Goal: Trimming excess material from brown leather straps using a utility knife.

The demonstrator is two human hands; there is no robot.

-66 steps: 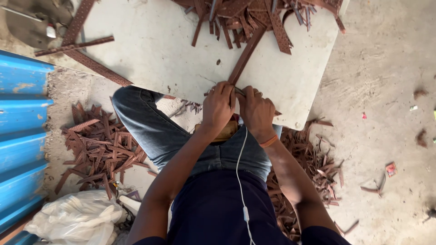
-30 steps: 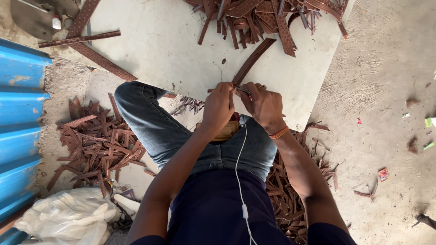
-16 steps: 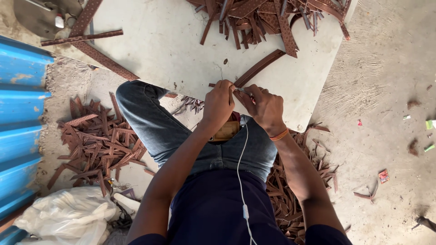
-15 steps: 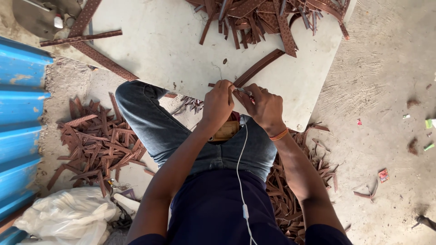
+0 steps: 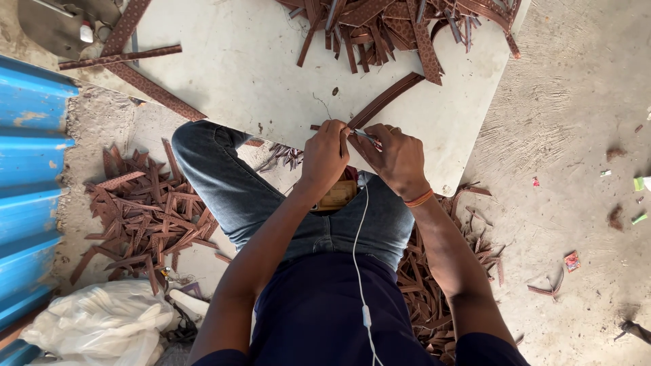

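Left hand (image 5: 324,154) and right hand (image 5: 397,157) sit together at the near edge of the pale flat board (image 5: 258,68). Both are curled shut on the near end of a long brown patterned leather strip (image 5: 385,100).

Strip runs from between the two hands diagonally up and right across the board, lying flat on it. Its far end stops just short of the heap of brown leather strips (image 5: 400,24) at the board's far edge. Left hand grips the strip end from the left, right hand from the right, thumbs nearly touching. A thin metal-looking sliver shows at the right thumb; can't tell what it is.

Orange band (image 5: 420,198) on right wrist. White earphone cable (image 5: 359,257) hangs down the torso.

Two more long brown strips (image 5: 146,85) lie at the board's left edge, well apart from the hands. Scrap piles of brown offcuts (image 5: 146,210) on the ground left of the knee; more offcuts (image 5: 434,271) at right, under the forearm. Blue corrugated sheet (image 5: 30,176) along the left, white plastic bag (image 5: 102,325) at bottom left.
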